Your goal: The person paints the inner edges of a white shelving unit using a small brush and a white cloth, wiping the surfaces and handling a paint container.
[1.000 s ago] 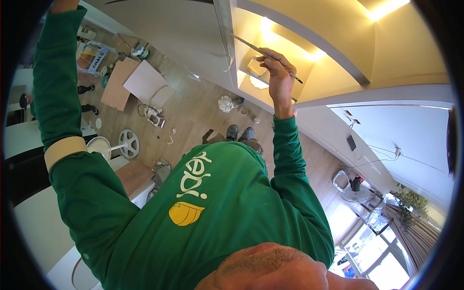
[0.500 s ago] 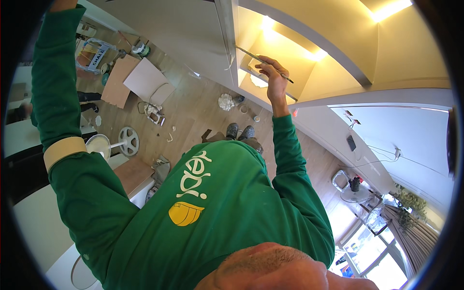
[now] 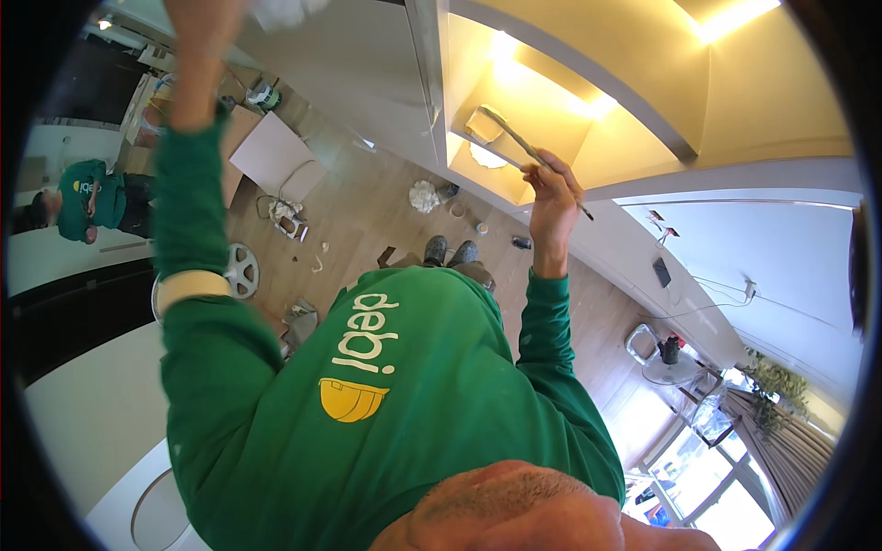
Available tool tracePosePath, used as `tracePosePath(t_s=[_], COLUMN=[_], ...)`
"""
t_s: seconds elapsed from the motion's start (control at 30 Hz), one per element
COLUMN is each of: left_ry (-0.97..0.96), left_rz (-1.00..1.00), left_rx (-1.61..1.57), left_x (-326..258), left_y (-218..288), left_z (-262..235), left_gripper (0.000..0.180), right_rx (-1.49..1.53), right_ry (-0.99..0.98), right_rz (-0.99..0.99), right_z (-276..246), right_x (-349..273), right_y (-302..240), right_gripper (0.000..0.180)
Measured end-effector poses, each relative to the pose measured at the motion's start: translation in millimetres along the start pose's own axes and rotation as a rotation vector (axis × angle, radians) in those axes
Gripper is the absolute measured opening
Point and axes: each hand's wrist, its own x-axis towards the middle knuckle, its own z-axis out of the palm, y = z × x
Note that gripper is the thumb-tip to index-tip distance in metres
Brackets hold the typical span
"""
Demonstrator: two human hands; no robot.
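My right hand (image 3: 554, 191) grips a slim paintbrush (image 3: 519, 140) in a pencil-like hold, in front of a lit cabinet niche (image 3: 588, 151). One end of the brush points into the niche; the dark, tapered end sticks out below the hand. At the upper left, my raised left hand (image 3: 207, 32) is smeared by motion, and its fingers are cut off by the top edge. Beside it is a blurred white thing (image 3: 280, 11); whether the hand holds it I cannot tell. A beige ring like a tape roll (image 3: 193, 288) sits around my left sleeve.
A person in a green top (image 3: 92, 197) is at the far left. Boards (image 3: 276, 156), a corded power tool (image 3: 287, 219), a crumpled white heap (image 3: 424, 196) and small pots (image 3: 481, 228) lie on the wooden floor. A curved shelf edge (image 3: 597, 69) overhangs the niche.
My right hand has moved right and down with the brush, away from the cabinet's left edge. My left arm has swung inward to the right, and the white thing has come into view.
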Motion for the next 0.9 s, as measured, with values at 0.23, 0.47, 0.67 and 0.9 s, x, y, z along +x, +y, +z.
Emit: tracePosePath(t_s=[0.23, 0.47, 0.67, 0.9], left_ry=[-0.255, -0.125, 0.187, 0.121], left_rz=[-1.385, -1.15, -1.038, -1.127], left_rx=[-0.874, -0.48, -0.413, -0.251], left_x=[-304.0, -273.6, -238.2, -288.9], left_y=[-4.3, 32.1, 32.4, 14.9], left_z=[74.8, 152.5, 168.4, 193.9], left_gripper=[0.038, 0.048, 0.044, 0.043], right_rx=[-0.148, -0.219, -0.171, -0.188], right_ry=[0.031, 0.033, 0.069, 0.092], right_rz=[-0.162, -0.266, -0.124, -0.11], right_z=[-45.3, -46.6, -45.5, -49.6], right_x=[-32.5, -27.8, -42.3, -45.8], right_y=[-37.5, -73.3, -44.6, -44.4], right_gripper=[0.03, 0.032, 0.031, 0.031])
